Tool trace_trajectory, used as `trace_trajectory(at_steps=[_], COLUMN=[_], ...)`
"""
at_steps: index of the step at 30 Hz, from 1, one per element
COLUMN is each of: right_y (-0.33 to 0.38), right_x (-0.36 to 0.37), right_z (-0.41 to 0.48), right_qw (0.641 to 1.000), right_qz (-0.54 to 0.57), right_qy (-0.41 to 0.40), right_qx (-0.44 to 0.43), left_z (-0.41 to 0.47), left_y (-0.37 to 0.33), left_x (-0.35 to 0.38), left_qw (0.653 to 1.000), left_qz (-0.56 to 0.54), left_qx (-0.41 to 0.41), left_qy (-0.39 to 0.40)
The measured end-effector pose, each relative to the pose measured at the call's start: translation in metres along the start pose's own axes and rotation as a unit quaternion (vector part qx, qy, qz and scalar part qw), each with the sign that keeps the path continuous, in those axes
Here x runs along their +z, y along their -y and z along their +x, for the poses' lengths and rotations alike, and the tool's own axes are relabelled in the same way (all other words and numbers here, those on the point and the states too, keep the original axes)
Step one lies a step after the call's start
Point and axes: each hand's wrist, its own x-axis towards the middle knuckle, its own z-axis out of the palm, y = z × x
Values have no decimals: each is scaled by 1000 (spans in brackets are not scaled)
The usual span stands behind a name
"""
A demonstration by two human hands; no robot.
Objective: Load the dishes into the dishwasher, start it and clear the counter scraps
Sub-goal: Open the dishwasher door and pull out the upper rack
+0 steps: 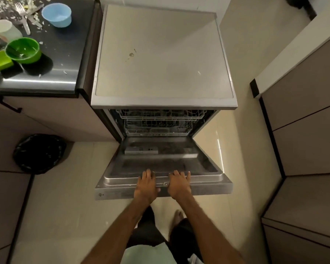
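Steel-grey dishwasher door; green bowl; pale blue bowl; black, perhaps plastic-lined, bin.

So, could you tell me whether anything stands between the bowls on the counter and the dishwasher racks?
Nothing visible does. The door is folded down with no dishes on it, and the racks look empty, though they sit pushed in under the top. The bowls stand on the counter to the left.

Glossy cream floor tiles, beige cabinets

Steel dishwasher, door down — racks empty, counter dishes unloaded
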Motion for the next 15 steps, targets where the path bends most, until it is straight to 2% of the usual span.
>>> trace_trajectory(at_steps=[12, 15], right_y=[-10, -13], right_x=[50, 84], right_z=[9, 10], right_qw=[997, 995], right_qz=[-34, -36], right_qy=[63, 82], right_qx=[-35, -45], left_z=[-8, -18], left_y=[-31, -37], left_x=[68, 104], left_qw=[996, 996], left_qz=[64, 31], left_qx=[-36, -52], left_qy=[43, 61])
